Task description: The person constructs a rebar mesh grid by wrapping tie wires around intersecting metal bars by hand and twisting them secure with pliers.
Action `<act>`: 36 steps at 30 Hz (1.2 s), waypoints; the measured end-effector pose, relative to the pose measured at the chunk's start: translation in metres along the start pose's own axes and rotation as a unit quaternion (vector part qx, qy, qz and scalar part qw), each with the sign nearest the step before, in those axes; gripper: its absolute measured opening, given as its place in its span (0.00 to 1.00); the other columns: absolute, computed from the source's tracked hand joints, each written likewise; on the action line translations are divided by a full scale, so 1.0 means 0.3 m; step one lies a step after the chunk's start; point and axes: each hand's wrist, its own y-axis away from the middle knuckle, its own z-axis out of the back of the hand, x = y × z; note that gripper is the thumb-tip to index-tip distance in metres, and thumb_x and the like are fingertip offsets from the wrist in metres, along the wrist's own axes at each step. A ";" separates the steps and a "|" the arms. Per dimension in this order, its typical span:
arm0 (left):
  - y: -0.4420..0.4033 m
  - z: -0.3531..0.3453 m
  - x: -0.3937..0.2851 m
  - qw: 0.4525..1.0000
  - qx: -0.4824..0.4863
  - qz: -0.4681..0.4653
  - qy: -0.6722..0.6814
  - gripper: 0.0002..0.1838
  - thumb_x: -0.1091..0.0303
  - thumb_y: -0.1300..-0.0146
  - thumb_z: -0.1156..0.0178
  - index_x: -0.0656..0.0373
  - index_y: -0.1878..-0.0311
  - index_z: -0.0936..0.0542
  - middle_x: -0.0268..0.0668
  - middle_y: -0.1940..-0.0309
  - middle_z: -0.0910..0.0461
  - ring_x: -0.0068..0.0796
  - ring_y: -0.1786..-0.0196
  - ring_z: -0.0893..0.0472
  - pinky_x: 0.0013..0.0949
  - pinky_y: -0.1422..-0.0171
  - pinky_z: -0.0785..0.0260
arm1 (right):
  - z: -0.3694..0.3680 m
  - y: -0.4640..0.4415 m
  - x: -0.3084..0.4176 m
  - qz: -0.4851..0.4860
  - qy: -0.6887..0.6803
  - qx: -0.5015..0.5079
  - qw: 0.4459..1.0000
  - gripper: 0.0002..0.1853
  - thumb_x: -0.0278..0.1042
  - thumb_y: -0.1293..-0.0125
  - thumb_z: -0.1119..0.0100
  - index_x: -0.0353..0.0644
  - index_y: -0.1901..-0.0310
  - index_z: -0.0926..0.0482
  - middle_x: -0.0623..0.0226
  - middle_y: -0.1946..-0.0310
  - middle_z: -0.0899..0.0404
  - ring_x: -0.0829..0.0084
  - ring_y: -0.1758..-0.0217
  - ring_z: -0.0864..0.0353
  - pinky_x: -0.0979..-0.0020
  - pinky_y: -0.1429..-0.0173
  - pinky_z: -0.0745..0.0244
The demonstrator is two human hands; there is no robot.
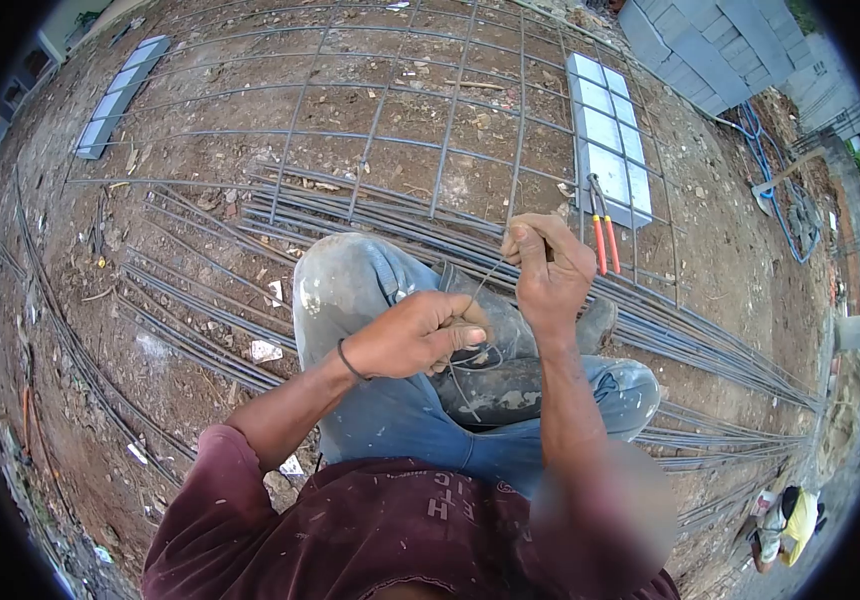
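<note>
My left hand (420, 335) is closed over my lap, its thumb and fingers pressed on a thin tie wire (488, 280). Loose ends of that wire curl below the left hand. My right hand (552, 262) is raised at the near edge of a rebar grid (442, 150), its fingers pinching the upper part of the wire. The wire runs slanting between both hands. Just right of the right hand, pincers with red handles (605, 235) lean on the grid beside a pale block (605, 130).
Loose steel bars (690, 335) lie in bundles around my crossed legs. Another pale block (122, 98) is at the far left. Stacked grey blocks (715, 45), a blue hose (758, 140) and a hoe (785, 175) are at the right. Another person (790, 525) is at the lower right.
</note>
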 end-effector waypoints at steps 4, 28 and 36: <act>0.006 -0.058 0.022 0.994 0.024 0.022 0.100 0.18 0.58 0.22 0.40 0.62 0.40 0.21 0.31 0.68 0.19 0.15 0.74 0.23 0.23 0.69 0.28 | -0.065 0.027 -0.038 0.075 0.082 0.009 0.994 0.04 0.24 0.32 0.33 0.33 0.60 0.16 0.61 0.74 0.17 0.75 0.75 0.18 0.70 0.69 0.25; -0.737 0.685 0.424 0.928 -0.259 0.234 -0.134 0.25 0.51 0.28 0.33 0.66 0.43 0.16 0.41 0.55 0.11 0.36 0.56 0.10 0.41 0.51 0.15 | -0.117 0.276 -0.443 -0.372 -0.628 -0.047 0.682 0.06 0.34 0.23 0.40 0.44 0.59 0.23 0.71 0.72 0.27 0.73 0.68 0.29 0.72 0.63 0.32; -0.717 0.689 0.407 0.961 -0.178 0.208 0.040 0.13 0.67 0.25 0.37 0.68 0.46 0.19 0.46 0.54 0.11 0.35 0.51 0.10 0.38 0.47 0.13 | -0.136 0.271 -0.464 -0.404 -0.603 -0.031 0.687 0.07 0.35 0.22 0.41 0.44 0.59 0.24 0.71 0.72 0.28 0.74 0.68 0.31 0.71 0.62 0.34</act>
